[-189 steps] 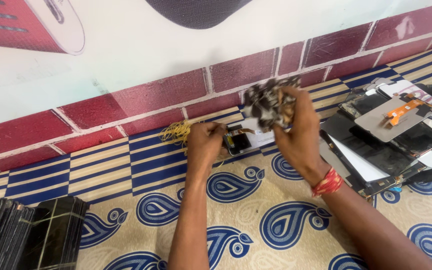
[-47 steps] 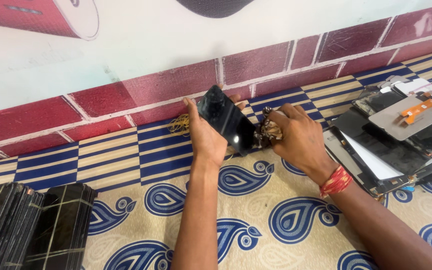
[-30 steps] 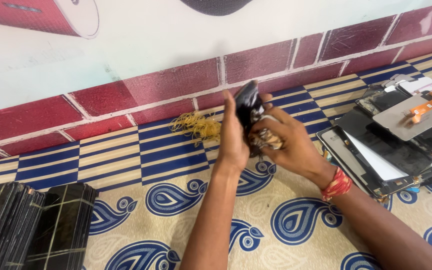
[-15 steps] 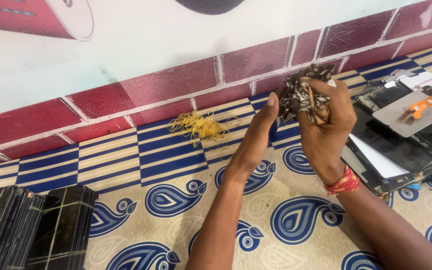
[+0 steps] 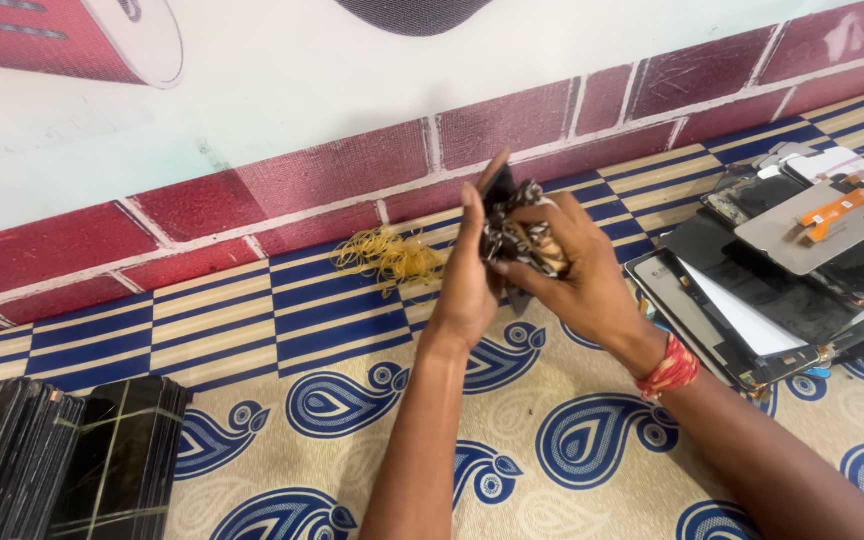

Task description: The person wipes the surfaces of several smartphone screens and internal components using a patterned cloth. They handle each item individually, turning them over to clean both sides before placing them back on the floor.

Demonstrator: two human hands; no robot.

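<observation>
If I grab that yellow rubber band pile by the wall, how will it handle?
The rubber bands lie as a loose, tangled heap of thin loops, so they would probably be floppy and light. A pinch would likely lift a clump with strands dangling or dropping off. Pushed on the patterned mat, they would probably drag and spread rather than roll.

A dark bundle [image 5: 520, 235] is gripped between both hands [image 5: 472, 275] [image 5: 577, 270], rubber bands [image 5: 387, 255] lying just beside on the mat [image 5: 352, 420].

You see a cloth [image 5: 592, 440] with blue paisley on cream and blue-and-cream stripes, a red brick-print wall [image 5: 352, 190], yellow rubber bands [image 5: 387, 255], black screens [image 5: 752, 285], a red wrist thread [image 5: 670, 368].
</observation>
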